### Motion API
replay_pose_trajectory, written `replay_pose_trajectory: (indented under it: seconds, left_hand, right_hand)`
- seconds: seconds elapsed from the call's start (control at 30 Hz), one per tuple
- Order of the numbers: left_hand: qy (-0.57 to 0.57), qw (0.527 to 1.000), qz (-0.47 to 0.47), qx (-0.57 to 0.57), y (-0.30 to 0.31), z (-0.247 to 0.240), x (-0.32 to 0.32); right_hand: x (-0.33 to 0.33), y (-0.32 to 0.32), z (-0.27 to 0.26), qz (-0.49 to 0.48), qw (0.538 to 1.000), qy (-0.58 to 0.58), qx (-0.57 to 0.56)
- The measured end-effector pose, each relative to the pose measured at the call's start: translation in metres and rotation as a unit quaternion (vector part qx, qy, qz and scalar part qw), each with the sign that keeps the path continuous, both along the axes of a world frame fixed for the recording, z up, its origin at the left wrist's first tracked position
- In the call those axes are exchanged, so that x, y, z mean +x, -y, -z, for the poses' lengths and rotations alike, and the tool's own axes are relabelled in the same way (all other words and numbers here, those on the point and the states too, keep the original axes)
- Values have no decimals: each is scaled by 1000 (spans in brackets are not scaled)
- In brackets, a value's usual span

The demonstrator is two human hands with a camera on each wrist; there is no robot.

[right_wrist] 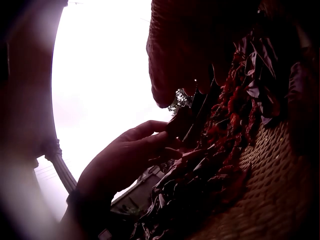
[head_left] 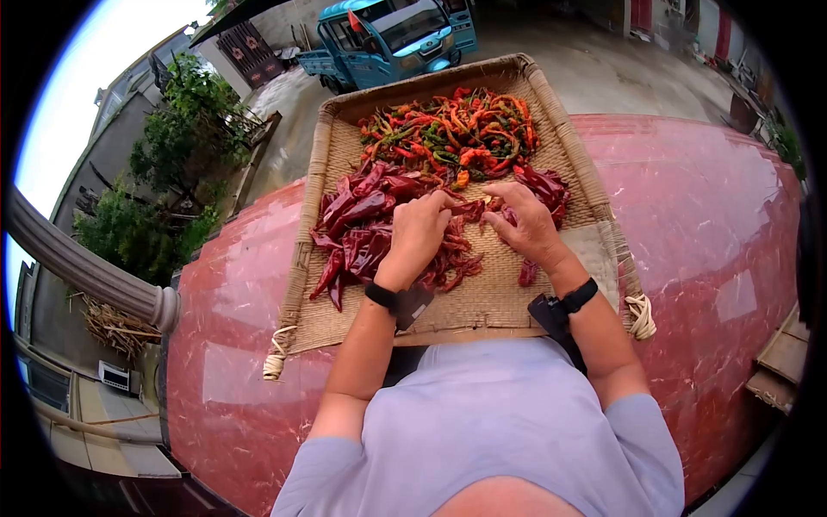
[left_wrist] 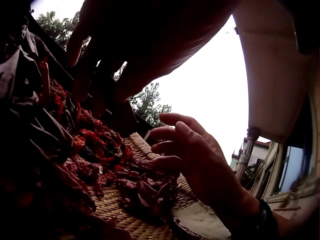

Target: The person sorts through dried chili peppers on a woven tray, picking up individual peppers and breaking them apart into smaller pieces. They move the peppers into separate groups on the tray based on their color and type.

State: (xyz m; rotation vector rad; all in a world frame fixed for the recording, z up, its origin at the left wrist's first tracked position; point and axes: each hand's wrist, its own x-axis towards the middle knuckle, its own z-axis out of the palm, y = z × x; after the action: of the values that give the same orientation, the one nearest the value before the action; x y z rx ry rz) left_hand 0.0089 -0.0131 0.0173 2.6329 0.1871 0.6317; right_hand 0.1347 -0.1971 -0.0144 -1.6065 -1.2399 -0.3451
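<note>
My left hand (head_left: pixel 419 231) is over the heap of large dark-red dried chilies (head_left: pixel 366 215). Its thumb and fingertips pinch one dried chili (head_left: pixel 469 209), which points toward the other hand; the right wrist view shows this chili (right_wrist: pixel 180 123) dark at the fingertips. To the right, my right hand (head_left: pixel 530 226) has its thumb spread from its loosely bent fingers, with nothing visible between them. In the left wrist view the right hand (left_wrist: pixel 197 152) hovers above a smaller group of dark chilies (left_wrist: pixel 147 192).
A shallow woven tray (head_left: pixel 577 164) holds everything, its raised rim along the back and sides. Orange, red and green thin chilies (head_left: pixel 448 129) lie at its far end. Under it is a red stone surface (head_left: pixel 689 233). A blue three-wheeled truck (head_left: pixel 388 43) stands beyond.
</note>
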Motion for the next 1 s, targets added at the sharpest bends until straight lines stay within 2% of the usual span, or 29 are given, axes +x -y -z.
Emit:
replay_pose_trajectory:
  seconds: [0.07, 0.1, 0.13, 0.2, 0.23, 0.27, 0.33, 0.37, 0.43, 0.5, 0.6, 0.67, 0.77, 0.83, 0.93, 0.97, 1.0]
  left_hand:
    - [7, 987, 54, -150, 14, -9, -5]
    - [5, 976, 79, -202, 16, -8, -4]
    - [3, 962, 104, -254, 17, -10, -3]
    - [11, 956, 53, -288, 13, -9, 0]
    - [0, 965, 18, -261, 6, -4, 2]
    - [-11, 972, -17, -234, -3, 1, 3]
    - [-53, 997, -50, -15, -18, 13, 2]
    - [-73, 991, -65, 95, -24, 20, 2]
    - [-106, 973, -83, 186, -34, 42, 4]
    - [-125, 959, -94, 238, -38, 53, 6]
    - [-125, 954, -102, 254, -36, 54, 9]
    - [-110, 954, -106, 259, -34, 48, 8]
    - [-15, 980, -35, 196, -18, 27, 1]
    - [-12, 991, 12, 131, 4, 6, -3]
    - [26, 997, 67, -30, 23, 7, 2]
    - [34, 993, 68, -86, 24, 14, 4]
    - [24, 992, 61, -105, 26, 13, 2]
  right_hand:
    - [-7, -7, 4, -34, 999, 3, 25]
    - [-8, -6, 5, -85, 994, -76, -7]
    - [-10, -6, 5, -75, 994, -78, -18]
    - [-12, -6, 3, -56, 994, -81, -37]
    - [-13, -5, 3, -21, 996, -85, -21]
    - [-12, -5, 2, 33, 999, -22, -20]
    - [-2, -3, 0, 139, 985, 103, -18]
    - [5, -3, 11, 171, 979, 104, -28]
    - [12, 0, 21, 248, 958, 134, -59]
    - [14, -1, 23, 322, 932, 140, -86]
    - [12, 0, 15, 331, 934, 122, -50]
    - [10, 1, 13, 286, 952, 106, -22]
    - [8, 0, 7, 169, 983, 70, 13]
    - [6, -1, 6, 61, 997, 46, 19]
    - [-3, -5, 8, -25, 1000, 3, 3]
    - [-4, -6, 11, -61, 996, -63, -5]
    - [-5, -5, 10, -59, 995, -80, -11]
